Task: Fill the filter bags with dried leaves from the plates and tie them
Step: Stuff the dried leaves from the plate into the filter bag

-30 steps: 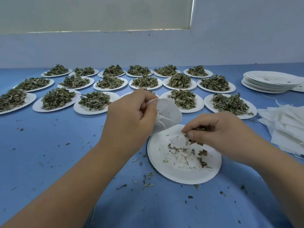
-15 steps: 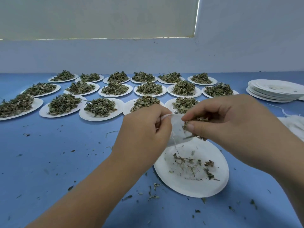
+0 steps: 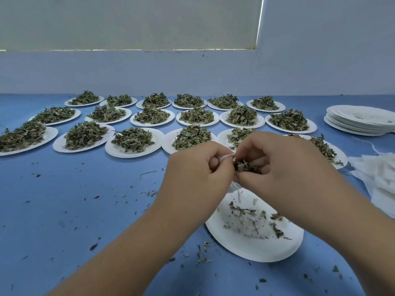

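My left hand [image 3: 195, 167] pinches the rim of a white filter bag [image 3: 227, 157], which is mostly hidden between my two hands. My right hand [image 3: 284, 165] holds a pinch of dried leaves [image 3: 248, 166] right at the bag's mouth. Below my hands lies a white paper plate [image 3: 245, 246] with only a few leaf scraps left on it. The bag's string [image 3: 237, 194] hangs down over this plate.
Several white plates heaped with dried leaves [image 3: 132, 138] stand in three rows across the blue table [image 3: 64, 199]. At the far right is a stack of used plates [image 3: 361, 121]. A pile of white filter bags [image 3: 380, 180] lies at the right edge. Leaf crumbs are scattered about.
My right hand lifted a pinch of leaves from the near plate up to the bag's mouth. My hands came together, hiding most of the bag. The camera tilted up a little.
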{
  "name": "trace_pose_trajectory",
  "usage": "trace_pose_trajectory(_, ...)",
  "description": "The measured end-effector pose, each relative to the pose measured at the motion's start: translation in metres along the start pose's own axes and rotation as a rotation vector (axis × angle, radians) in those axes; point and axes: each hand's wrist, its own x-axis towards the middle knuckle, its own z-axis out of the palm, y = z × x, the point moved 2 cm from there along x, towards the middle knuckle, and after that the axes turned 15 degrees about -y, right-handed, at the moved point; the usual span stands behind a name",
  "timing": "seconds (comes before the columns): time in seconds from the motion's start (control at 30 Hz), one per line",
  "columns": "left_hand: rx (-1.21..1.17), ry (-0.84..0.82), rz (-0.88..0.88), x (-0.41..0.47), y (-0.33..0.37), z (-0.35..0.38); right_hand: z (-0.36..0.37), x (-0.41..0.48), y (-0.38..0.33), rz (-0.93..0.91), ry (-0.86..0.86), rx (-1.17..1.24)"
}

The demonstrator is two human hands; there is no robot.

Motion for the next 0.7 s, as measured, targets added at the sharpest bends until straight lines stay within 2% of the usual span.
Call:
trace_pose_trajectory(0.13, -0.008, -0.001, -0.009, 0.0, 0.001, 0.0, -0.004, -0.004, 0.004, -0.023, -0.032, 0.156)
trace_pose_trajectory(0.4, -0.038, -0.026, -0.029, 0.0, 0.001, 0.002, 0.012, -0.003, 0.004, -0.064, 0.033, 0.064)
trace_pose_trajectory(0.6, -0.062, -0.026, -0.045, 0.001, 0.0, 0.003, 0.013, -0.005, 0.001, -0.139, 0.19, -0.013)
trace_pose_trajectory(0.7, -0.083, -0.03, -0.035, 0.0, 0.002, 0.004, 0.017, -0.005, 0.0, -0.154, 0.214, -0.077)
